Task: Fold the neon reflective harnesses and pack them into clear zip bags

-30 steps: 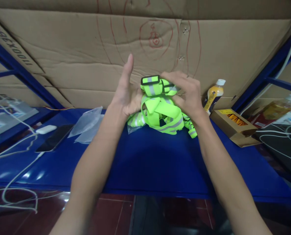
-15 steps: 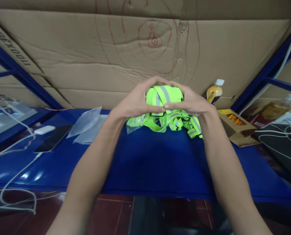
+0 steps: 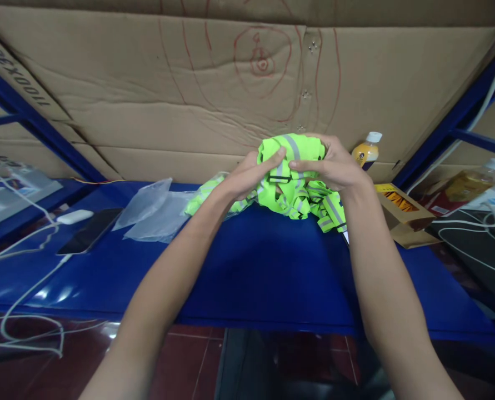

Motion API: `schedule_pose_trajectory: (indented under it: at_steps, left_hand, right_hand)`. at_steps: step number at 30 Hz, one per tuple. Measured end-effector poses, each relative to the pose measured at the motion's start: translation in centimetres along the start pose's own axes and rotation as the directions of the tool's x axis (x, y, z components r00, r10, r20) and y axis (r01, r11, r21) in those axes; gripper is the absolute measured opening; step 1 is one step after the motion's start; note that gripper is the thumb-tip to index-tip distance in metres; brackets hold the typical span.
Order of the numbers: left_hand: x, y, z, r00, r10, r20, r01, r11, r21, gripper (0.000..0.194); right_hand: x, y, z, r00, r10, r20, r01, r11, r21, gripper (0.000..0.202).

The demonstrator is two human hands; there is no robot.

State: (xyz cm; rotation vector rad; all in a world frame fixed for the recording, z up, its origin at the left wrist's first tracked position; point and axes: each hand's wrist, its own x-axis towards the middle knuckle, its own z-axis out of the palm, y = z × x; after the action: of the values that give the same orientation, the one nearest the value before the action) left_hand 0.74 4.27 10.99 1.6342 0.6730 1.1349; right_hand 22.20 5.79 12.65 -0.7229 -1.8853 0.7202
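A folded neon-green strap bundle [image 3: 291, 150] with grey reflective stripes and a black buckle is held between both hands above the blue shelf. My left hand [image 3: 251, 172] grips its left side, thumb across the front. On the right side my right hand [image 3: 336, 164] is closed round it, thumb pointing left; its other fingers are mostly hidden behind. Loose green straps hang below. More green straps [image 3: 330, 208] lie at the right, by my right wrist. Another green piece in clear plastic [image 3: 205, 194] lies left, partly behind my left wrist.
Clear plastic bags [image 3: 158, 216], a phone [image 3: 89, 232] and a white case [image 3: 75, 216] lie left on the blue shelf [image 3: 264, 278]. At right are a yellow bottle [image 3: 366, 150], an open carton [image 3: 405, 214], another bottle [image 3: 464, 183] and cables. Cardboard [image 3: 126, 72] stands behind.
The held bundle has shifted slightly right and up. My left hand has turned, its thumb now higher and apart from the right thumb. More of the green piece at left shows.
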Motion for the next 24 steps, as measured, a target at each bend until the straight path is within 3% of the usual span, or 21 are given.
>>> schedule_pose_trajectory:
  at_steps: [4, 7, 9, 12, 14, 16, 18, 20, 21, 22, 24]
  left_hand:
    - [-0.7, -0.7, 0.2, 0.975, -0.184, 0.128, 0.214, 0.931, -0.296, 0.057]
    - [-2.2, -1.0, -0.4, 0.944, -0.318, 0.084, 0.324, 0.854, -0.407, 0.063]
    - [-3.4, -1.5, -0.8, 0.912, -0.408, 0.046, 0.386, 0.815, -0.432, 0.060]
    - [-5.2, -2.7, -1.0, 0.880, -0.473, 0.044, 0.442, 0.782, -0.440, 0.044]
    - [-6.1, -3.5, -0.8, 0.886, -0.464, -0.004, 0.416, 0.799, -0.435, 0.039]
    - [-6.7, -4.1, -0.6, 0.903, -0.422, -0.080, 0.358, 0.842, -0.403, 0.040]
    - [-6.9, -4.5, -0.3, 0.936, -0.323, -0.139, 0.261, 0.903, -0.340, 0.046]
    - [-7.1, -4.6, -0.1, 0.971, -0.150, -0.185, 0.109, 0.971, -0.213, 0.053]
    - [-7.2, -4.6, 0.0, 0.980, -0.042, -0.195, 0.021, 0.994, -0.109, 0.056]
    - [-7.3, -4.6, 0.1, 0.980, 0.063, -0.188, -0.062, 0.998, 0.011, 0.058]
    - [-7.5, -4.5, 0.2, 0.969, 0.213, -0.124, -0.182, 0.958, 0.223, 0.059]
  right_hand:
    - [-0.5, -0.3, 0.7, 0.993, -0.102, 0.052, 0.110, 0.977, -0.185, 0.040]
    - [-2.0, 0.6, 2.7, 0.959, -0.279, 0.046, 0.279, 0.911, -0.304, 0.033]
    - [-3.7, 1.3, 4.2, 0.923, -0.375, 0.082, 0.378, 0.847, -0.375, 0.039]
    - [-6.6, 1.9, 5.9, 0.914, -0.364, 0.179, 0.405, 0.785, -0.469, 0.052]
    - [-8.3, 1.8, 6.8, 0.924, -0.319, 0.211, 0.381, 0.813, -0.440, 0.056]
    - [-9.6, 1.6, 7.8, 0.945, -0.286, 0.159, 0.324, 0.886, -0.333, 0.052]
    - [-10.2, 1.5, 8.7, 0.977, -0.208, -0.042, 0.195, 0.957, -0.214, 0.046]
    - [-10.4, 1.6, 9.5, 0.959, -0.039, -0.282, 0.027, 0.999, -0.043, 0.046]
    - [-10.4, 1.6, 9.8, 0.941, 0.080, -0.328, -0.056, 0.995, 0.084, 0.048]
    - [-10.4, 1.7, 9.9, 0.929, 0.206, -0.306, -0.137, 0.963, 0.233, 0.051]
    - [-10.4, 1.8, 9.8, 0.910, 0.404, -0.097, -0.301, 0.803, 0.515, 0.054]
